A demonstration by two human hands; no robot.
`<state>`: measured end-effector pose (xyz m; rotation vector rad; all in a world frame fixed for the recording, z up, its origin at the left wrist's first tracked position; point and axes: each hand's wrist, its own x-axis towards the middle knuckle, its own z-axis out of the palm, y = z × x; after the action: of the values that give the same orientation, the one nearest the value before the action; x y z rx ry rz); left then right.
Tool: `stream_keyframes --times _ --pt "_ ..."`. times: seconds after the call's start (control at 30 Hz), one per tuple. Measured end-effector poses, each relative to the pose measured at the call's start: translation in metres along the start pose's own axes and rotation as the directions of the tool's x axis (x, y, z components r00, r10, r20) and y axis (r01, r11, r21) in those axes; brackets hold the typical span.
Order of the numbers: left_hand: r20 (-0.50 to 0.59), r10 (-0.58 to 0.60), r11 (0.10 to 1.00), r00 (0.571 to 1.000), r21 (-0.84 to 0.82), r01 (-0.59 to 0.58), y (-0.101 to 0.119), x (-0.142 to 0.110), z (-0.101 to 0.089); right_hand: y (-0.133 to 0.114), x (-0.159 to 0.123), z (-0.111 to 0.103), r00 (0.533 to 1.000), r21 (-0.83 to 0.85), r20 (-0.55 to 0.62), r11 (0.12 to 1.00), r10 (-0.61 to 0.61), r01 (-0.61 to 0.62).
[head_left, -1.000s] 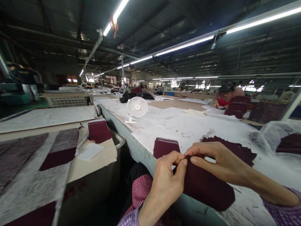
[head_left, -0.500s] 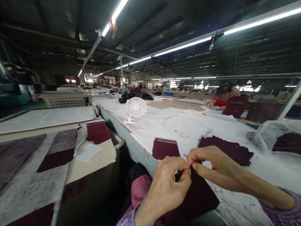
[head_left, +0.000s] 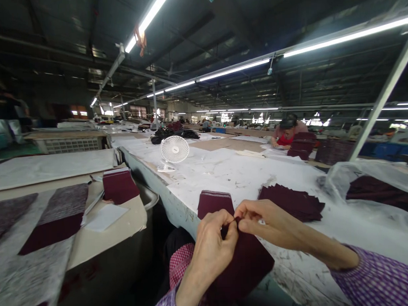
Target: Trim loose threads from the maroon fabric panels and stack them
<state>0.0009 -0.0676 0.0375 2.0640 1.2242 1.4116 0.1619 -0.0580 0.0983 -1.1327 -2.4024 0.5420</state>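
A dark maroon fabric piece (head_left: 250,263) hangs below my two hands, over the table's near edge. My left hand (head_left: 215,239) pinches its top edge between thumb and fingers. Right beside it, my right hand (head_left: 260,220) pinches the same edge, fingertips almost touching the left ones. What lies between the fingertips is too small to make out. Just beyond my hands a neat stack of maroon pieces (head_left: 215,203) rests on the white-covered table (head_left: 231,174). A fanned pile of maroon pieces (head_left: 291,202) lies to the right, past my right hand.
A white clip fan (head_left: 174,149) stands on the table. At right is a clear plastic bag (head_left: 342,184) with dark fabric. On the left, a board (head_left: 135,213) carries a maroon stack (head_left: 120,185) and white paper (head_left: 106,217). Across the table, a person (head_left: 288,132) bends over work.
The view has turned slightly right, so everything sits further left in it. Both hands keep their pinch on the fabric piece, with only small finger shifts.
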Motion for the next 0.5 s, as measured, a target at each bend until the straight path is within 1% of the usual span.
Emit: stream_keyframes --times 0.1,0.13,0.2,0.23,0.27,0.3,0.33,0.37,0.4,0.43,0.5 --pt "0.058 0.034 0.998 0.998 -0.046 -0.032 -0.002 0.001 0.001 0.007 0.009 0.0 0.999 -0.015 -0.049 1.0 -0.015 0.015" --pt "0.074 0.032 0.997 0.997 -0.077 -0.027 -0.006 0.003 0.001 0.014 0.012 -0.005 0.998 -0.013 -0.061 1.0 -0.016 0.016" --pt "0.08 0.016 0.994 0.997 -0.112 -0.006 -0.019 0.008 0.0 0.039 0.018 -0.024 0.99 0.006 -0.136 0.999 0.04 -0.039" --pt "0.07 0.009 0.995 0.998 -0.104 -0.001 -0.029 0.012 0.0 0.058 0.019 -0.037 0.974 0.015 -0.207 0.995 0.097 -0.097" --pt "0.06 0.017 0.997 0.998 -0.071 -0.013 -0.04 0.016 -0.001 0.081 0.017 -0.051 0.941 0.028 -0.301 0.987 0.157 -0.156" --pt "0.077 0.046 0.999 0.996 -0.022 -0.045 -0.052 0.019 -0.003 0.106 0.013 -0.065 0.903 0.003 -0.377 0.975 0.206 -0.221" --pt "0.107 0.083 0.996 0.991 0.014 -0.085 -0.064 0.023 -0.005 0.134 0.007 -0.078 0.848 -0.052 -0.463 0.948 0.257 -0.315" --pt "0.143 0.113 0.992 0.983 0.04 -0.119 -0.075 0.026 -0.006 0.163 -0.002 -0.089 0.77 -0.098 -0.567 0.904 0.292 -0.415" --pt "0.187 0.129 0.987 0.974 0.072 -0.145 -0.085 0.028 -0.008 0.19 -0.011 -0.097 0.708 -0.143 -0.642 0.861 0.294 -0.487" --pt "0.228 0.134 0.982 0.964 0.1 -0.16 -0.092 0.03 -0.01 0.214 -0.021 -0.102 0.682 -0.205 -0.681 0.825 0.266 -0.527" --pt "0.291 0.126 0.97 0.948 0.165 -0.179 -0.099 0.034 -0.011 0.251 -0.04 -0.103 0.698 -0.249 -0.66 0.796 0.277 -0.551"
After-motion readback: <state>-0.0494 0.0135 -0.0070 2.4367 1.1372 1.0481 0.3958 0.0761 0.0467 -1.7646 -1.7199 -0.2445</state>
